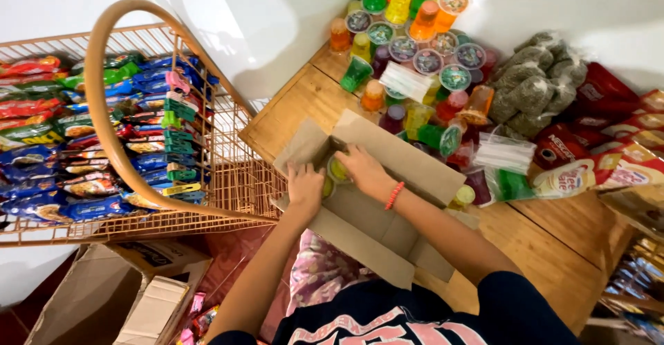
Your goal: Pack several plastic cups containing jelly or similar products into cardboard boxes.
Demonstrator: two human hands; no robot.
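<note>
An open brown cardboard box rests on a wooden table, its flaps spread out. Both my hands reach into it. My left hand presses down on a yellow-green sealed cup near the box's left side. My right hand, with a red bead bracelet on the wrist, grips another yellow-green jelly cup inside the box. Beyond the box stands a pile of sealed jelly cups in green, orange, yellow and purple.
A wire rack with a curved wooden hoop holds snack packets on the left. Bags of greenish pellets, clear straw packs and red sachets lie at the right. Another cardboard box sits on the floor.
</note>
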